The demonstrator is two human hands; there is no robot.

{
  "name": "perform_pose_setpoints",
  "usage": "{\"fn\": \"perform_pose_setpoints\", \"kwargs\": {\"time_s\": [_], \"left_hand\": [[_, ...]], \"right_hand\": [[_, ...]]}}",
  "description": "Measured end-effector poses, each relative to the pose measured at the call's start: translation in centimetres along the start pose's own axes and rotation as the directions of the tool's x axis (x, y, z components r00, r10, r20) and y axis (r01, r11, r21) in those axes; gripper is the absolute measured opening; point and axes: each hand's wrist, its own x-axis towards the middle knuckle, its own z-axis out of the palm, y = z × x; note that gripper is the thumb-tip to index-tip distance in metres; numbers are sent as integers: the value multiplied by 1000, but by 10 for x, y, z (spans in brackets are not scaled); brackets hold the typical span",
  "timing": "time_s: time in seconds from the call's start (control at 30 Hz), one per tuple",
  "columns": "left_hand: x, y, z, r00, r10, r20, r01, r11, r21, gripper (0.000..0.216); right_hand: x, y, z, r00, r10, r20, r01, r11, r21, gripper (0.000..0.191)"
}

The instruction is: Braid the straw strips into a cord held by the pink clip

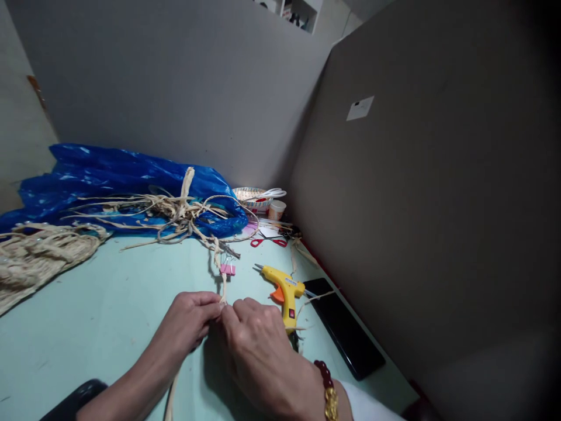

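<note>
A pale plant-fibre strand (pixel 224 285) runs down from a pink binder clip (pixel 228 269) to my two hands, which meet at its lower end. My left hand (pixel 195 313) pinches the strand between thumb and fingers. Close against it, my right hand (pixel 256 336) has its fingers curled in at the same spot; its fingertips are mostly hidden behind the knuckles. A loose length of fibre (pixel 171 400) hangs below my left wrist. Just right of my right hand lies a yellow glue gun (pixel 286 286) with an orange trigger.
A blue plastic bag (pixel 131 169) with tangled fibre strands (pixel 175 207) lies at the back. At left is a woven fibre piece (pixel 48 257). Red-handled scissors (pixel 269 241), a paper cup (pixel 276 209) and a basket (pixel 249 196) stand near the corner. A black phone (pixel 344 327) lies by the right partition (pixel 421 193).
</note>
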Motion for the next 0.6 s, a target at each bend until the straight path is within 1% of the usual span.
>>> {"fn": "perform_pose_setpoints", "kwargs": {"time_s": [0.07,0.2,0.3,0.37,0.47,0.53,0.6], "left_hand": [[2,-1,0,999,27,22,-27,1000,7,18],[6,-7,-2,997,70,43,-72,997,32,17],[6,-8,-3,995,81,61,-76,995,-69,18],[4,-7,-4,993,69,98,-55,989,-135,20],[4,-7,-7,989,16,150,7,988,-152,29],[6,-9,-9,985,12,174,11,991,-133,33],[8,-11,-11,985,50,162,-32,993,-112,31]], "right_hand": [[0,-5,0,999,-36,7,37,998,-47,13],[3,-13,0,998,-68,12,69,995,-73,16],[5,-17,3,994,-105,-2,104,985,-137,17],[5,-19,6,989,-150,-17,143,970,-195,19],[3,-21,11,978,-208,-30,194,950,-245,23],[1,-22,12,974,-227,-18,217,947,-239,24],[1,-20,7,976,-216,8,214,962,-169,21]]}}
